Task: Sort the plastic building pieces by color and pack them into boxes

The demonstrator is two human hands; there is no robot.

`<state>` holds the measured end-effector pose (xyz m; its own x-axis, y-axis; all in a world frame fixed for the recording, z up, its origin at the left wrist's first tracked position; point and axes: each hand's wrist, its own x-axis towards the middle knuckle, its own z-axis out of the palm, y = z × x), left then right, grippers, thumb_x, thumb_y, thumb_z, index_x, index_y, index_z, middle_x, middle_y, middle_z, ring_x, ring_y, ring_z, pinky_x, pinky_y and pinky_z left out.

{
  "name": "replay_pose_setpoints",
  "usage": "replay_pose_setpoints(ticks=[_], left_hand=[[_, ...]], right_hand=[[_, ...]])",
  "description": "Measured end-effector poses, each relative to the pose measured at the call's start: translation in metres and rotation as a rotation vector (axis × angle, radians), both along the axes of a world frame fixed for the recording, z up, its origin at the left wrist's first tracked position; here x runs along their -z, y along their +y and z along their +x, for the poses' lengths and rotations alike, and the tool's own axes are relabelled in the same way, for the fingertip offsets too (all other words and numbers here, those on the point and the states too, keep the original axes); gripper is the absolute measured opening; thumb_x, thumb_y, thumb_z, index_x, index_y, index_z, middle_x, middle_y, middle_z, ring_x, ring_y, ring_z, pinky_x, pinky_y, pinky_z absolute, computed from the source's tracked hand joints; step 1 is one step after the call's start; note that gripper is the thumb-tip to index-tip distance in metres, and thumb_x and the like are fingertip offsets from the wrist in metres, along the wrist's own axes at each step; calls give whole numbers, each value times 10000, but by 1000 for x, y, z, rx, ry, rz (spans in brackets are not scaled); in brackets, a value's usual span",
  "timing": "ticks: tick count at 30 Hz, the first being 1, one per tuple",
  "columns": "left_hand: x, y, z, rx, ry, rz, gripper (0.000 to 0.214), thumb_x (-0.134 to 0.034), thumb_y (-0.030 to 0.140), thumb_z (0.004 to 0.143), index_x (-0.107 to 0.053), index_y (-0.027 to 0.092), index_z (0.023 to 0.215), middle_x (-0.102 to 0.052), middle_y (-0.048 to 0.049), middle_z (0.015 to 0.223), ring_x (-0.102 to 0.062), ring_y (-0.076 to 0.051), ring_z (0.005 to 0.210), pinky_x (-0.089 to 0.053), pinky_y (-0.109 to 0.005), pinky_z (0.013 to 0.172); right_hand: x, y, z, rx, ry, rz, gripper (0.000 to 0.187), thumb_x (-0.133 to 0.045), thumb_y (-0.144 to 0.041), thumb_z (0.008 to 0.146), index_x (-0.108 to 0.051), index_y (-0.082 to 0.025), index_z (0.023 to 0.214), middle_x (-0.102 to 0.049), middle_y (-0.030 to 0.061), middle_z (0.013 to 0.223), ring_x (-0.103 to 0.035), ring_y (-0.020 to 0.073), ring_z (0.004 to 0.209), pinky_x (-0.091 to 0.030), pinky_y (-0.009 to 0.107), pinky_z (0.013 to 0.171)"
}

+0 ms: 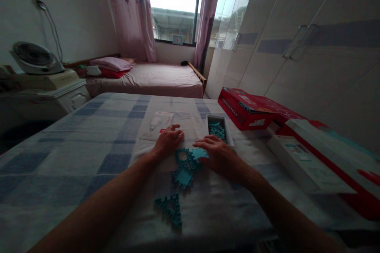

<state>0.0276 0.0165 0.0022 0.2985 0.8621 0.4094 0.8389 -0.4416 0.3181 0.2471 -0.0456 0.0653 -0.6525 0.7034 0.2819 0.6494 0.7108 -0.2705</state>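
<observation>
Teal interlocking toy pieces with notched edges lie in front of me. My right hand [221, 155] is at a light teal square piece [198, 153], fingers along its far side and thumb at its near side. Beside it are a teal frame piece [182, 155] with an open middle and another teal square piece [183, 176]; whether they are joined I cannot tell. My left hand [170, 140] rests palm down on a white printed card box [157, 124], fingers loosely extended and holding nothing. Nearer to me lies a teal triangular piece [170, 207].
A small white box [229, 134] holding more teal pieces stands just beyond my right hand. Red boxes [246, 108] and a long white box [308, 162] line the right side. The checked tablecloth [118, 158] covers the table; a bed [166, 75] stands behind it.
</observation>
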Motion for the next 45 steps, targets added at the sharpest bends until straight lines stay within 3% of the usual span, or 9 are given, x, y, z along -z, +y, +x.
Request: replay_pose_setpoints(ticks=[4,10,16,19,22,26,35,40,45], left_hand=[[1,1,0,3,-1,4,367,-330,312,907,-671,184,863,-552,-102,1242,-557,-229,1101,-438,-400,973],[1,1,1,-7,-2,-4,347,-359,316,901,-677,177,895,-544,-104,1249,-553,-232,1108,-428,-394,982],[3,3,0,-10,3,-1,345,-358,327,904,-676,195,921,-546,-84,1247,-541,-218,1123,-421,-377,990],[4,2,0,-11,13,1,358,-348,335,908,-676,194,925,-543,-83,1247,-542,-220,1119,-424,-379,985],[4,2,0,-14,23,-1,357,-347,330,907,-676,192,916,-543,-84,1246,-559,-216,1093,-429,-375,979],[4,3,-1,-10,28,1,355,-343,326,907,-672,195,920,-543,-80,1249,-551,-218,1107,-426,-380,984],[4,3,-1,-2,9,-8,346,-351,328,900,-672,197,917,-537,-83,1255,-539,-227,1118,-424,-388,985],[5,3,-1,-1,8,-6,358,-345,335,901,-673,192,919,-535,-88,1257,-543,-228,1109,-417,-392,995],[4,2,-2,-2,16,-3,361,-334,337,903,-669,204,912,-539,-74,1246,-550,-220,1097,-432,-393,977]], right_hand=[[12,-10,-9,-44,-148,-34,554,-693,-256,719,-510,-184,1237,-571,82,1187,-464,253,1126,-347,428,994],[16,-17,4,66,-112,-148,507,-726,-230,663,-562,-161,1138,-538,98,1115,-465,246,1099,-395,396,954],[22,-30,29,182,32,-160,264,-611,-196,743,-555,-194,1002,-500,97,1183,-503,214,1093,-414,383,941],[27,-35,34,253,-19,-137,493,-677,-293,707,-522,-210,1168,-421,114,1341,-426,269,1213,-361,455,994],[31,-38,31,287,-99,-162,668,-689,-339,698,-451,-196,1306,-448,133,1347,-399,287,1248,-321,483,1025],[35,-41,33,370,-112,-202,594,-620,-296,754,-466,-143,1307,-481,154,1321,-425,278,1234,-330,465,1028],[36,-47,67,413,48,-203,467,-570,-273,761,-543,-161,1214,-536,121,1222,-494,240,1150,-383,406,999],[26,-49,50,412,223,-188,449,-536,-308,789,-515,-193,1223,-523,99,1207,-515,221,1110,-425,376,964],[37,-48,20,442,58,-152,482,-573,-311,768,-523,-168,1226,-517,131,1227,-476,290,1132,-370,489,988]])
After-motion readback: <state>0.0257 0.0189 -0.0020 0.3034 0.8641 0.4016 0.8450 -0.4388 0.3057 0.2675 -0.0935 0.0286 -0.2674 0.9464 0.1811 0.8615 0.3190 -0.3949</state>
